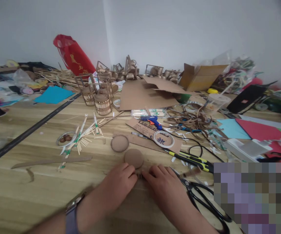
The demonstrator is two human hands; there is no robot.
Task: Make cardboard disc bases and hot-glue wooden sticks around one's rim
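My left hand [117,183] and my right hand [166,183] meet low in the middle of the table, fingers closed. Between their fingertips shows a small ridged piece of a cardboard strip [140,175], mostly hidden by the fingers. Just beyond my left fingertips lies a plain round cardboard disc [133,158]. A second cardboard disc [119,143], with a corrugated rim around it, lies farther back to the left. Large black-handled scissors [199,191] rest beside my right hand and forearm. A brown strip end [191,172] lies over near their blades.
A blue glue gun [153,121], a white tape roll [164,139] and yellow-black cutters [191,159] lie beyond my right hand. Left are wooden sticks [83,142] and a long cardboard strip [53,161]. Small stick-sided baskets [103,104] and cardboard sheets [140,96] stand behind.
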